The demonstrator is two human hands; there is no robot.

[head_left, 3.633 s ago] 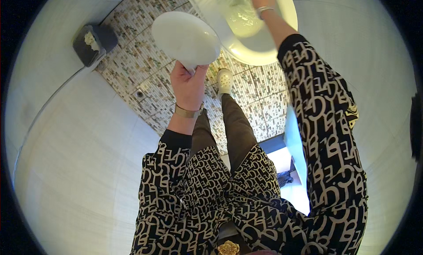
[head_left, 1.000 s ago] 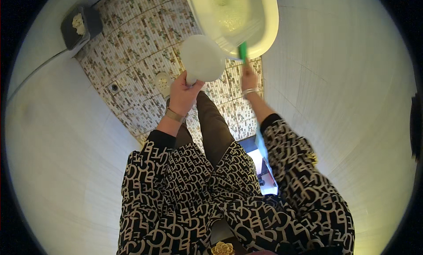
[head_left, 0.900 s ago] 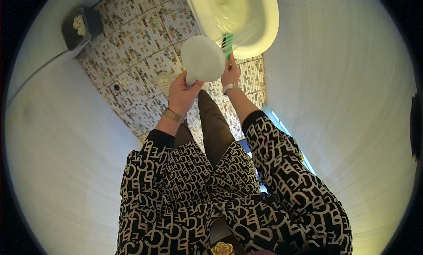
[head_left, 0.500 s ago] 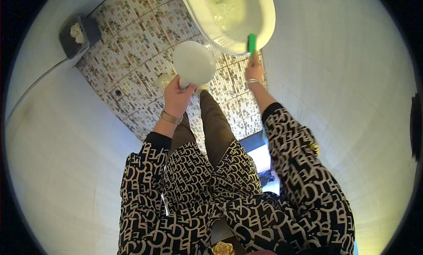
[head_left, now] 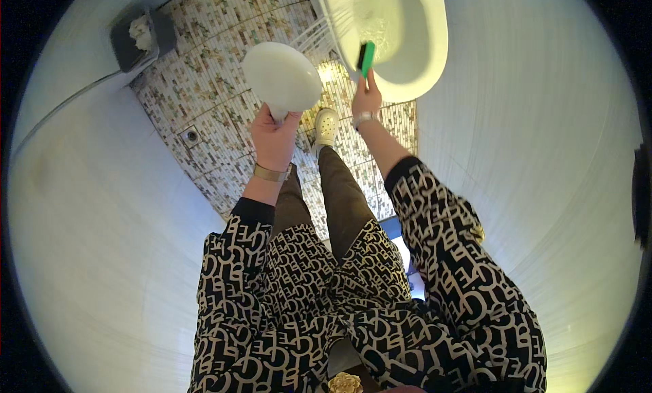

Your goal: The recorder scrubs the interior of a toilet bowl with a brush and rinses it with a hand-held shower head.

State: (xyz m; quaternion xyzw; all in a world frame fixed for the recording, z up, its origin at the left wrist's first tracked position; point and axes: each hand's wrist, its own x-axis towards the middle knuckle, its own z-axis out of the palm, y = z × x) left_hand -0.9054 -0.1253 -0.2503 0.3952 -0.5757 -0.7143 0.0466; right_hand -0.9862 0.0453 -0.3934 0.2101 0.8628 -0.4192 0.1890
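Left grip (head_left: pixel 274 140) clasps one shower head (head_left: pixel 280 74), right grip (head_left: pixel 367 102) one green brush (head_left: pixel 369 59) at the basin edge (head_left: pixel 405 93), both extended forward

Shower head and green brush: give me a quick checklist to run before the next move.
1. Shower head held in the left hand: ok.
2. Water running: ok, thin streams leave the head towards the pale basin.
3. Green brush held in the right hand: ok.
4. Brush touching the basin: cannot tell from this angle.
5. Tiled floor dry: cannot tell.
6. Grey bin clear of both hands: ok.
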